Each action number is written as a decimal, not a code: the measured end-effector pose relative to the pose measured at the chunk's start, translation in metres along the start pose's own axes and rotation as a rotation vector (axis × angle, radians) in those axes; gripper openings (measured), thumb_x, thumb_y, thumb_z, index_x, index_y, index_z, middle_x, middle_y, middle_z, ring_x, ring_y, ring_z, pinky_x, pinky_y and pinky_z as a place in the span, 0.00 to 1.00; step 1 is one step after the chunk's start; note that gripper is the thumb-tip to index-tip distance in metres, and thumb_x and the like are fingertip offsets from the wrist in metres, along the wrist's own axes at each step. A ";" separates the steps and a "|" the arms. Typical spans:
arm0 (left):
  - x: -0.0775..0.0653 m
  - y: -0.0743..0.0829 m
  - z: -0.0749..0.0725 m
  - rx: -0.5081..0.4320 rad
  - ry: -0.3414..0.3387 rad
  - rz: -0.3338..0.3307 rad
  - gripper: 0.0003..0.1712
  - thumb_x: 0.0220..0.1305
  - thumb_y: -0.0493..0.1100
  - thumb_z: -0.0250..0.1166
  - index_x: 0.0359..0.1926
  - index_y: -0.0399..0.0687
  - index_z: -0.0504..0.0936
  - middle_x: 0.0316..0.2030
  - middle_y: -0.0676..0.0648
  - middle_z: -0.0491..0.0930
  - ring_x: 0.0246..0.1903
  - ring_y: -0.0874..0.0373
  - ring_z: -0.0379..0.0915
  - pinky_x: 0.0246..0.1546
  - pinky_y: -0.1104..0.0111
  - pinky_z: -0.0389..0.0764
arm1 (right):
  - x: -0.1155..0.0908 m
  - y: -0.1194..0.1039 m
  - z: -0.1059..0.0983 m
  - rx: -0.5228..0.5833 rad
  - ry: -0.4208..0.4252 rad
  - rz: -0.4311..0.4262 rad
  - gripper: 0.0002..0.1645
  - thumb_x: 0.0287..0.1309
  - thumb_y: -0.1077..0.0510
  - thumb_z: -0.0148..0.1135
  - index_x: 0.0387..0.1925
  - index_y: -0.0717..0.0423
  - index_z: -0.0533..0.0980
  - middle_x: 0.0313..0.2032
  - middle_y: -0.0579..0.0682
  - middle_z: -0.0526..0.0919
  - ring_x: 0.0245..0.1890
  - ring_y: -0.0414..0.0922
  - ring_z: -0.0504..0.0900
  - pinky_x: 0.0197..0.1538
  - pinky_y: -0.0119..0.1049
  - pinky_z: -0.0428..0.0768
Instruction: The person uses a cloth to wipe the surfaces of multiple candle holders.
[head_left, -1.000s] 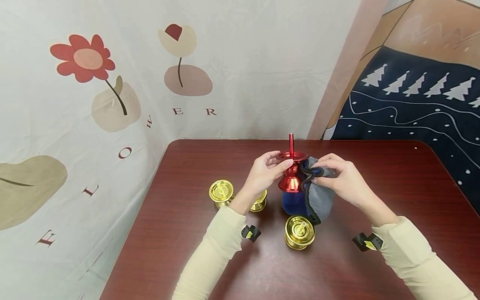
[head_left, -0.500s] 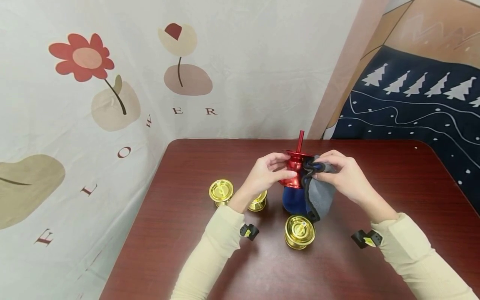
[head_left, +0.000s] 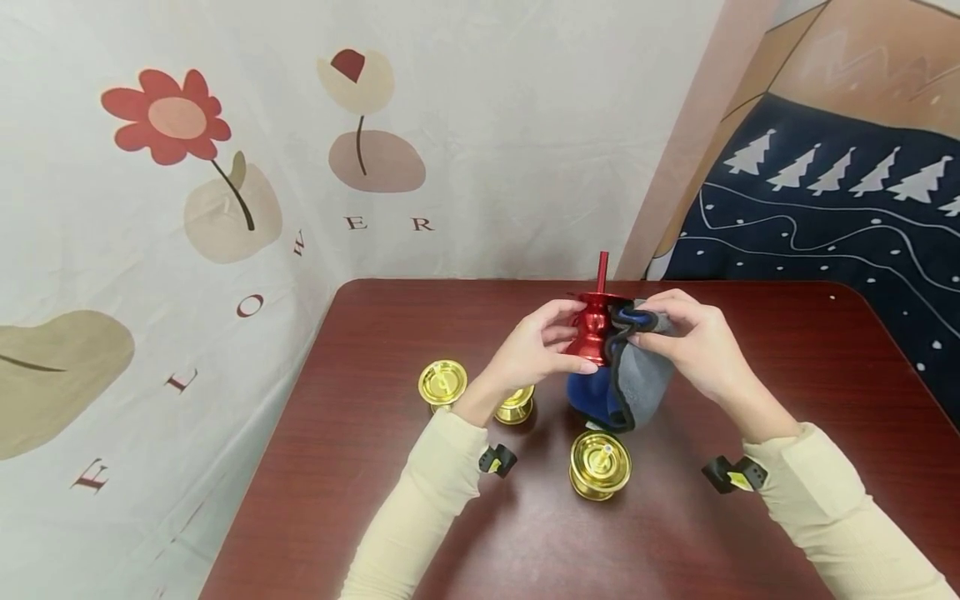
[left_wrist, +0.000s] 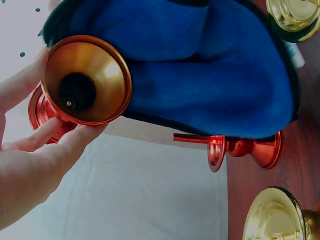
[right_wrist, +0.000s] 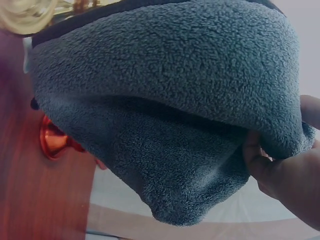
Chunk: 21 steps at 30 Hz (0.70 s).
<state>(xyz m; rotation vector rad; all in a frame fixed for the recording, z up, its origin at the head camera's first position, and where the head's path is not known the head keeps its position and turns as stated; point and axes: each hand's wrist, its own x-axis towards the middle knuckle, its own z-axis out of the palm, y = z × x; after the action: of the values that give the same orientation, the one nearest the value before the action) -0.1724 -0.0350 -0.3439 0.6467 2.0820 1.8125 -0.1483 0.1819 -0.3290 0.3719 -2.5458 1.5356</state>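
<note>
A shiny red candlestick [head_left: 595,321], with a thin stem upward, is held above the table in my left hand [head_left: 536,346]. My thumb lies at its flared base and the fingers behind its body. In the left wrist view the hollow underside of the base [left_wrist: 107,70] faces the camera. My right hand [head_left: 701,342] pinches a bunched edge of a cloth [head_left: 647,379], grey fleece on one side and blue on the other, trimmed in black. The cloth hangs close against the candlestick's right side; whether they touch, I cannot tell.
A second red candlestick [left_wrist: 240,146] stands on the table, hidden by the cloth in the head view. One gold candlestick [head_left: 600,462] is in front of the cloth. Two more, a left one [head_left: 442,382] and a partly covered one [head_left: 516,407], stand by my left forearm.
The red candlestick has shifted right and slightly up, and my left thumb has slid from its upper part to its base. My right hand has risen a little with the cloth.
</note>
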 end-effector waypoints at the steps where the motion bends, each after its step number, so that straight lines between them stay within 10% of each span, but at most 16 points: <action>1: -0.001 0.001 0.001 0.005 0.014 0.000 0.37 0.45 0.29 0.70 0.58 0.40 0.67 0.55 0.41 0.69 0.50 0.51 0.71 0.52 0.65 0.71 | 0.000 -0.001 0.000 0.009 0.005 -0.007 0.14 0.49 0.66 0.67 0.41 0.63 0.79 0.39 0.47 0.76 0.42 0.40 0.72 0.42 0.22 0.74; 9: -0.002 0.006 0.006 -0.057 0.109 -0.043 0.37 0.45 0.27 0.70 0.58 0.34 0.65 0.54 0.37 0.70 0.50 0.50 0.72 0.52 0.64 0.72 | 0.003 -0.009 -0.004 0.041 0.004 -0.099 0.15 0.47 0.69 0.66 0.41 0.66 0.78 0.39 0.47 0.76 0.42 0.40 0.72 0.42 0.22 0.74; 21: -0.004 0.009 0.004 0.000 0.079 -0.006 0.34 0.45 0.28 0.70 0.55 0.36 0.67 0.51 0.38 0.72 0.48 0.50 0.73 0.51 0.65 0.72 | 0.001 -0.022 -0.003 -0.069 0.006 -0.196 0.18 0.42 0.71 0.69 0.40 0.63 0.80 0.38 0.49 0.74 0.40 0.38 0.70 0.42 0.18 0.71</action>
<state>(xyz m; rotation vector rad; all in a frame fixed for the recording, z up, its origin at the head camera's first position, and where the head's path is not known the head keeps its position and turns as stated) -0.1657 -0.0323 -0.3362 0.5771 2.1322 1.8634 -0.1432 0.1749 -0.3085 0.5864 -2.4654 1.3739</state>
